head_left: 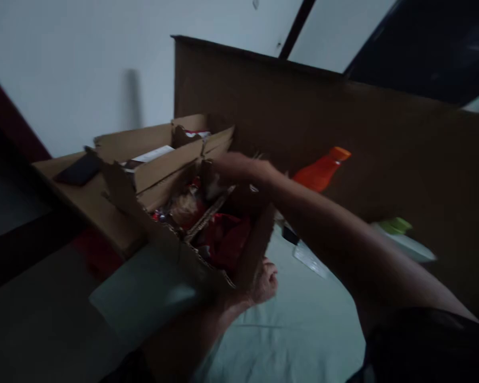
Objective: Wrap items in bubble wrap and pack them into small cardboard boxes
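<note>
An open cardboard box [151, 175] sits tilted on a pale bed sheet [295, 330], with red items [223, 239] and other small things inside. My left hand [263, 284] grips the box's near corner from below, fingers curled on the cardboard. My right hand [235, 170] reaches over the top into the box; its fingers are smeared by motion and partly hidden by a flap.
A brown wooden headboard [343, 117] runs behind the bed. An orange bottle [321, 170] and a white bottle with a green cap [403, 239] lie beside it. A dark phone-like object [80, 170] rests on a box flap. A clear packet [309, 258] lies on the sheet.
</note>
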Motion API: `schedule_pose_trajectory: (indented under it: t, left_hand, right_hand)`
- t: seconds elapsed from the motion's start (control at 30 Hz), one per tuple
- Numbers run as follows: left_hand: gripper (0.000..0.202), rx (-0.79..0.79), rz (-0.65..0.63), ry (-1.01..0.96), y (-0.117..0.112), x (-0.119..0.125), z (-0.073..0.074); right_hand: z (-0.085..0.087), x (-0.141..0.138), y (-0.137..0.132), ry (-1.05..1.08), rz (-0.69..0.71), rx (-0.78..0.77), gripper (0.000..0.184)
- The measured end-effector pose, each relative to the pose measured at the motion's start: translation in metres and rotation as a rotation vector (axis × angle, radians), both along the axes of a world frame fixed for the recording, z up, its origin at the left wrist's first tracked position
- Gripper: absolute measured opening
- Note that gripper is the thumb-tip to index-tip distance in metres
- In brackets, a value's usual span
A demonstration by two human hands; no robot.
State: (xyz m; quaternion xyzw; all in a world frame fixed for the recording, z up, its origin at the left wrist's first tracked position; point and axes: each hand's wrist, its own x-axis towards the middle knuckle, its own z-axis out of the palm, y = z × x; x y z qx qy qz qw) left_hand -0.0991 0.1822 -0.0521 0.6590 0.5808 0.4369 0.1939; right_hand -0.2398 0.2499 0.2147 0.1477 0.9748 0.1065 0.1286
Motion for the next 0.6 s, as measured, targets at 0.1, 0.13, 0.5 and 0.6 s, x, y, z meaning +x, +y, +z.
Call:
schedule_pose_trajectory:
  t: [0.1,0.13,0.5,0.6]
  left_hand:
    - [0.019,-0.015,0.002,-0.009,-0.003,0.0,0.004]
    - [0.02,-0.017,-0.001,-0.01,-0.004,0.0,0.004]
    - [0.02,0.017,0.039,0.079,-0.007,0.004,0.007]
    - [0.021,0.01,0.036,0.089,-0.007,0.003,0.008]
  right_hand:
    - [0.045,0.066,0.01,0.353,-0.069,0.002,0.022]
    - [0.052,0.094,0.015,0.505,-0.108,-0.01,0.02]
    - [-0.077,0.308,0.113,0.923,-1.038,0.113,0.024]
    - [-0.08,0.306,0.116,0.797,-1.015,0.033,0.029]
